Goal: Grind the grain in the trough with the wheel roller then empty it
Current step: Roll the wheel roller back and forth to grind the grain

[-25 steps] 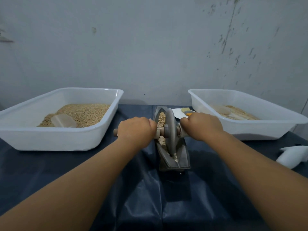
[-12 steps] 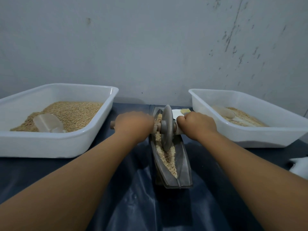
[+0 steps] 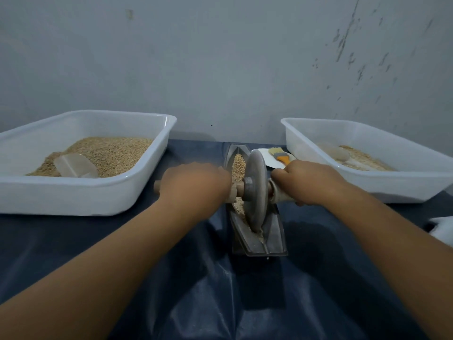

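Both hands are on the roller at the centre of the frame: the left hand [image 3: 196, 184] has its grip curled round the wooden axle [image 3: 157, 185] on the left side of the wheel roller [image 3: 256, 190], and the right hand [image 3: 306, 181] has its grip wrapped round the axle on the right side. The stone-grey wheel stands upright between the two fists, just beside each of them, its lower edge down in the groove of the dark trough [image 3: 274, 231]. The trough runs lengthwise away from the camera on the dark-covered desk [image 3: 110, 241], its near end at centre frame. Grain [image 3: 239, 165] shows in the groove beyond the wheel, heaped toward the far end, with a little paler meal along the groove on the near side. In the left of the frame sits a white tub [image 3: 73, 195] holding a bed of grain and a clear scoop [image 3: 76, 166] lying on it. In the right of the frame a second white tub [image 3: 392, 185] holds a thinner layer of grain with another clear scoop [image 3: 334, 151]. Between the trough and the right tub, a brush [image 3: 279, 155] with an orange handle lies on something white and flat. No brand, label or writing can be read anywhere.
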